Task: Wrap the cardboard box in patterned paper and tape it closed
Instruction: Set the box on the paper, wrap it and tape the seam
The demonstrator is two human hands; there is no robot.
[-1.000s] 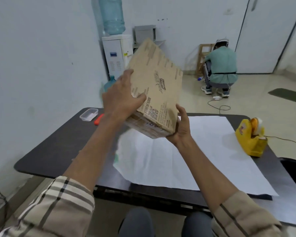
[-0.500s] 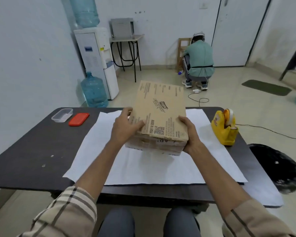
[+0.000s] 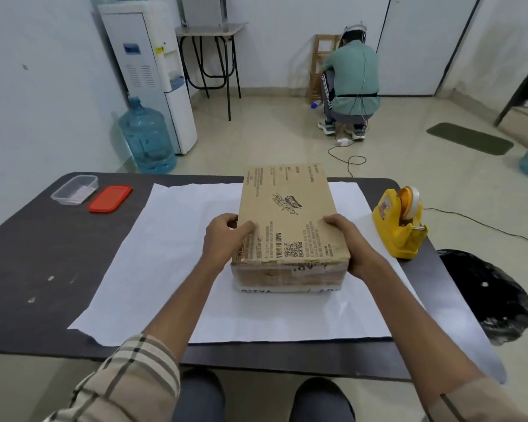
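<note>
The brown printed cardboard box [image 3: 288, 226] has come down flat onto the white paper sheet [image 3: 171, 269] at frame centre. The left hand [image 3: 223, 239] and right hand [image 3: 352, 242] clasp its sides, fingers curled round the edges. It looks stiff and light, best held by those sides.

cardboard box [image 3: 287, 208] top, logo: "ENERGY", smaller brand word above it unclear | top, near end, printed sideways: "MADE IN INDIA", next to a QR code [image 3: 294, 249] | top, fine-print blocks: too small to read | near side face, cut-off letters: "AD" at upper edge, "DITYA" at lower left
</note>
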